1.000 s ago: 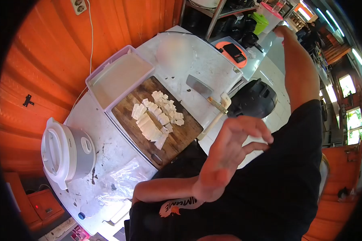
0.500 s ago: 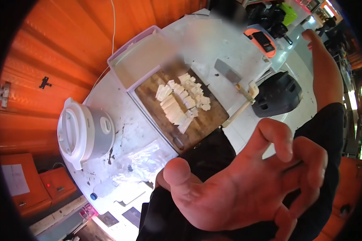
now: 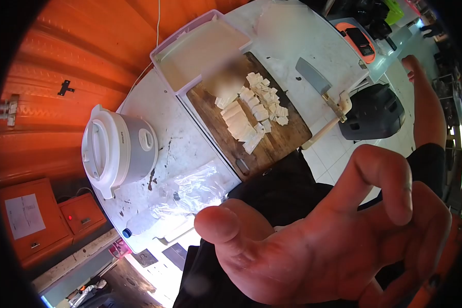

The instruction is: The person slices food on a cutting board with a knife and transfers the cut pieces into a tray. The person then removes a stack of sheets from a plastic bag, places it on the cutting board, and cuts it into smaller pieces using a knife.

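Left grip (image 3: 323, 236) empty, fingers curled, thumb apart; right grip (image 3: 410, 68) well apart, up-right of it, too small to tell. Pale cut pieces (image 3: 237, 120) on cutting board (image 3: 278, 148), up-left of left grip. Probably light, soft, easily broken, maybe damp; best pinched gently by the sides.

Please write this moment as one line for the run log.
left hand: raised, half-open, holding nothing | right hand: outstretched, grip unclear | cutting board: bears pale cut pieces | knife: lying on table
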A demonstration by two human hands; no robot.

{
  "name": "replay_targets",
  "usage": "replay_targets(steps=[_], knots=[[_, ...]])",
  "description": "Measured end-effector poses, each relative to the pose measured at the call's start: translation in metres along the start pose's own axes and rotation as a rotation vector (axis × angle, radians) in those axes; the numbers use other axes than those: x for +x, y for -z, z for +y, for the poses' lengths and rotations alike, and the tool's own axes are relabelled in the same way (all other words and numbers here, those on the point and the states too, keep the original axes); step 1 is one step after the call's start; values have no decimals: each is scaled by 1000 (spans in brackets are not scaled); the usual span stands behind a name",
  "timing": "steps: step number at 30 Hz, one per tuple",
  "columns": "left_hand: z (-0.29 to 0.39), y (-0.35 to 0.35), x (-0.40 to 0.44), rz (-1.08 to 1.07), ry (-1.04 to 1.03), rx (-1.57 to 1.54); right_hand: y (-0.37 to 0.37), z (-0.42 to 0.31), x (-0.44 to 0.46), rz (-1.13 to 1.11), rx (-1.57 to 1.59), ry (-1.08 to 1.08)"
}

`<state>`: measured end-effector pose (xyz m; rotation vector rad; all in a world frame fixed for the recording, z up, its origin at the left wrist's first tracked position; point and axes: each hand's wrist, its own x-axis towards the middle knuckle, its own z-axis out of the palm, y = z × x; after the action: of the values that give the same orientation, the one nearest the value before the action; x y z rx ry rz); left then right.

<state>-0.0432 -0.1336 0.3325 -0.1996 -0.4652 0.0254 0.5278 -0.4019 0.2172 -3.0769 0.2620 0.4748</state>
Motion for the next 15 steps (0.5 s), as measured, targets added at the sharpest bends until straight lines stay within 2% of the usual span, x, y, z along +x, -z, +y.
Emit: replay_targets(steps=[1,5,7,8,9,11,12,13,14,15], knots=[[2,2,0,4,-4,12,-8,-7,-12,29,6,144],[13,20,-4,34,-34,104,-66,-60,-80,116,60,314],[26,35,-10,81,-57,259,-169,-49,11,367,-34,634],[34,47,-15,135,-72,387,-196,-67,-59,364,27,700],[43,63,-23,204,-77,552,-210,-83,-125,201,124,796],[69,106,-54,567,-115,1210,-284,-94,-205,153,353,1084],[82,126,-74,825,-106,1394,-269,-107,-276,-44,480,1139],[92,155,-93,988,-226,1694,-286,-115,-314,-252,632,1106],[109,173,-116,1220,-50,1973,-293,-121,-340,-150,553,1292],[118,187,-134,1330,-38,1973,-307,-129,-359,-181,685,1375]])
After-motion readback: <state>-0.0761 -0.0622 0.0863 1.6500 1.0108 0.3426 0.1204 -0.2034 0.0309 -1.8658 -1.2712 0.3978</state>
